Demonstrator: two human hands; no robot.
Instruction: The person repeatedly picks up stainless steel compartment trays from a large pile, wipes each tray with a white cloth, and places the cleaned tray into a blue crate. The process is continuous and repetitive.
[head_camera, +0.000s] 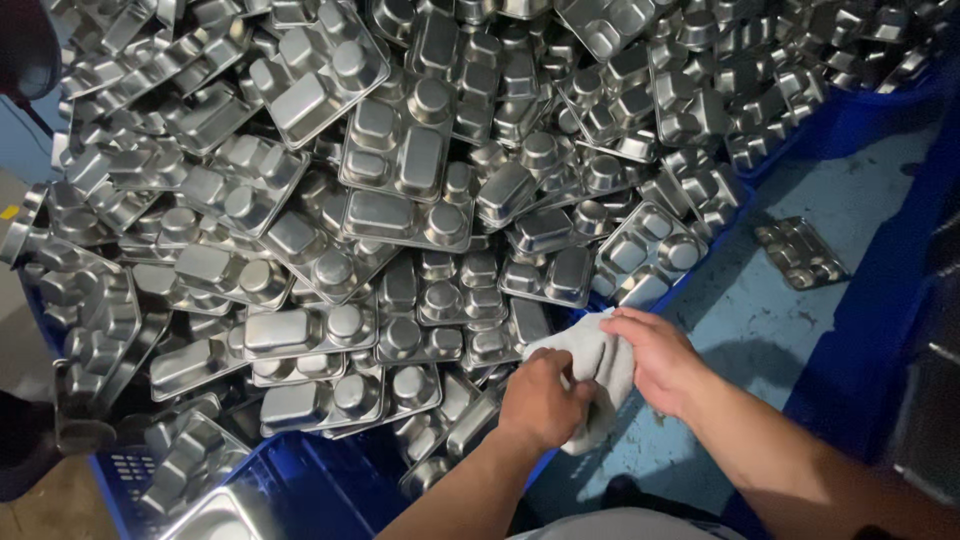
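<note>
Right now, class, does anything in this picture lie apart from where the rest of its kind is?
Yes. One steel compartment tray lies alone on the blue floor, away from the big heap of trays. Both hands hold a grey cloth.

A heap of upturned, compartmented stainless-steel trays (400, 170) fills the blue plastic crate (300, 475), leaving no gap between them. Right of the heap lies bare pale-blue floor (780, 310), open except for one lone steel tray (800, 252).
</note>
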